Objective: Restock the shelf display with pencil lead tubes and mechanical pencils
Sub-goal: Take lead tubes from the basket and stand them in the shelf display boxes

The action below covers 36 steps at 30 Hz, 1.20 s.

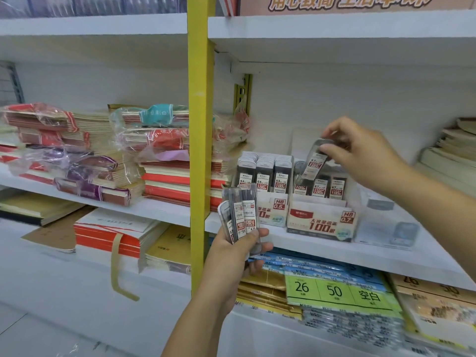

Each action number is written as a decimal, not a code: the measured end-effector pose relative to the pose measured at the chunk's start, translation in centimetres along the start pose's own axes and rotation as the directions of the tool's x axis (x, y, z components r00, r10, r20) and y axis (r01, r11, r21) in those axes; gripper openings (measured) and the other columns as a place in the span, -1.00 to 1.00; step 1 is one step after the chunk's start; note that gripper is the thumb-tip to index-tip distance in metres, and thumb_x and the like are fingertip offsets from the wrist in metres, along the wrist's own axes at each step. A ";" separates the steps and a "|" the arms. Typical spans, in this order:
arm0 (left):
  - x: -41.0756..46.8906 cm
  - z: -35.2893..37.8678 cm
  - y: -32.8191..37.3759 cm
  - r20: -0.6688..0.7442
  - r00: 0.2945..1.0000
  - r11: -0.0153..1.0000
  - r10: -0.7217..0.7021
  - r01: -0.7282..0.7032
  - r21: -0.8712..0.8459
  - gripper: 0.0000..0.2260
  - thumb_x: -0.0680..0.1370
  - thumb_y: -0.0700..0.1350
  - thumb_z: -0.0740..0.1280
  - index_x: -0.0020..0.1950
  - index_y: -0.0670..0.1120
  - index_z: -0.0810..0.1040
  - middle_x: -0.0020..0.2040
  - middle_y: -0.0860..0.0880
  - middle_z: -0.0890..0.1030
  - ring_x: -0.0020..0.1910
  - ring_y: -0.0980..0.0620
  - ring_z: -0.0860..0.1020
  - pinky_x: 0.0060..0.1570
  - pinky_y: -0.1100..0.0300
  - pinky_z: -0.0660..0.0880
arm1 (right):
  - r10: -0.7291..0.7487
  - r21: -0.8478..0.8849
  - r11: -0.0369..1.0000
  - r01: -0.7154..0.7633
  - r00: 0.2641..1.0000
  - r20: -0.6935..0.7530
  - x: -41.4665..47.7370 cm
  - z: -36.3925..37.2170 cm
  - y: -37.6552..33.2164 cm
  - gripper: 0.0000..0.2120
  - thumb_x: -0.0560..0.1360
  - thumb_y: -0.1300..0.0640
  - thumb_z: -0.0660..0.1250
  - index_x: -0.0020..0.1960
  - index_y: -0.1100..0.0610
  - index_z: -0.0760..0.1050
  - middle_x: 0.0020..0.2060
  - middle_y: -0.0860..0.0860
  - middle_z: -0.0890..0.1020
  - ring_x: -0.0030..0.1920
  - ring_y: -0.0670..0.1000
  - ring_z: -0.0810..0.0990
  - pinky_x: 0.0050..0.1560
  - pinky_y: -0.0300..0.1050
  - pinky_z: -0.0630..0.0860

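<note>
My left hand (235,256) grips a small bunch of pencil lead tubes (240,211), flat clear cases with dark leads and red-and-white labels, held upright in front of the shelf edge. My right hand (365,153) pinches one lead tube (315,158) by its top, tilted, its lower end over the left row of the HB 0.7 display box (322,222). That box holds several tubes standing in rows. To its left stands the HB 0.5 display box (274,210), packed with tubes. No mechanical pencils are visible.
A yellow upright post (201,140) divides the white shelf (334,251). Stacks of wrapped notebooks (85,155) fill the left bay. Clear plastic cases (404,231) lie right of the 0.7 box. Paper packs with a green label (337,292) sit on the shelf below.
</note>
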<state>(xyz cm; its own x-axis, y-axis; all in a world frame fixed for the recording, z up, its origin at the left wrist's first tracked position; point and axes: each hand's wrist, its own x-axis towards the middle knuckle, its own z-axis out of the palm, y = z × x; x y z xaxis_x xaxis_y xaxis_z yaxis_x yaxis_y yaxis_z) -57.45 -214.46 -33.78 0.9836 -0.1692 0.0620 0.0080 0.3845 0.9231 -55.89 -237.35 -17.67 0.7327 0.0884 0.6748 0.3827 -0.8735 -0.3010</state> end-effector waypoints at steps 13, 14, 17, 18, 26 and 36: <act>0.5 0.0 -0.6 0.033 0.999 1.000 -0.015 0.015 0.011 -0.80 0.62 -0.16 0.34 0.23 0.02 0.54 -0.03 0.00 0.75 -0.06 0.03 0.73 -0.32 0.24 0.60 | 0.011 0.062 0.998 -0.018 0.995 0.100 1.3 2.2 0.6 -0.85 0.52 0.08 0.38 -0.07 -0.15 0.45 -0.15 -0.12 0.61 -0.14 -0.11 0.62 -0.15 -0.13 0.60; 0.5 0.0 -0.6 0.038 0.999 1.000 -0.017 0.017 0.013 -0.80 0.62 -0.16 0.35 0.23 0.02 0.54 -0.03 0.00 0.75 -0.05 0.03 0.73 -0.32 0.23 0.60 | 0.022 0.039 0.999 -0.027 0.992 0.122 1.1 2.5 0.8 -0.89 0.51 0.05 0.38 -0.06 -0.14 0.47 -0.14 -0.12 0.60 -0.15 -0.12 0.61 -0.16 -0.13 0.59; 0.4 0.1 -0.6 0.053 0.998 1.000 -0.021 0.020 0.015 -0.80 0.61 -0.16 0.35 0.22 0.02 0.56 -0.02 0.00 0.75 -0.04 0.02 0.73 -0.31 0.22 0.61 | -0.035 -0.209 0.976 0.056 0.994 0.104 0.6 3.6 1.4 -0.88 0.49 -0.08 0.36 -0.01 -0.09 0.53 -0.12 -0.14 0.49 -0.16 -0.17 0.47 -0.25 -0.25 0.38; 0.3 0.1 -0.6 0.059 0.998 1.000 -0.023 0.022 0.015 -0.80 0.62 -0.16 0.35 0.23 0.01 0.56 -0.01 0.00 0.75 -0.04 0.01 0.73 -0.30 0.22 0.61 | -0.047 -0.277 0.958 0.068 0.995 0.083 0.5 3.8 1.6 -0.85 0.49 -0.10 0.36 0.02 -0.10 0.57 -0.13 -0.13 0.44 -0.16 -0.14 0.44 -0.27 -0.23 0.33; -0.4 0.3 -0.1 0.164 0.986 0.999 -0.032 0.036 -0.024 -0.79 0.63 -0.19 0.32 0.25 0.01 0.55 0.04 -0.05 0.74 0.02 -0.06 0.72 -0.23 0.17 0.64 | -0.037 -0.153 0.988 0.028 0.998 -0.058 -3.4 3.2 -0.7 -0.76 0.53 -0.04 0.25 0.17 -0.12 0.55 -0.14 -0.21 0.49 -0.16 -0.19 0.47 -0.16 -0.33 0.38; -1.7 0.7 -0.5 0.367 0.929 0.996 -0.054 0.074 -0.041 -0.74 0.62 -0.19 0.34 0.31 -0.07 0.56 0.17 -0.14 0.70 0.16 -0.15 0.67 -0.02 0.02 0.66 | 0.209 0.587 0.717 -0.376 0.919 0.334 -9.7 6.3 -4.3 -0.88 0.54 0.12 0.36 0.07 0.00 0.57 -0.09 -0.09 0.73 -0.07 -0.10 0.69 0.04 -0.06 0.51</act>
<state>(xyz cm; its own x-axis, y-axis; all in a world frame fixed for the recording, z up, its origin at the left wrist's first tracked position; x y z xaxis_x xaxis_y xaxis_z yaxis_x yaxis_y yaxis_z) -59.25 -214.97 -34.04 0.8470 -0.5110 0.1467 0.0885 0.4076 0.9089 -61.09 -231.45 -27.13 0.9413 0.0585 0.3325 0.3291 -0.3787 -0.8650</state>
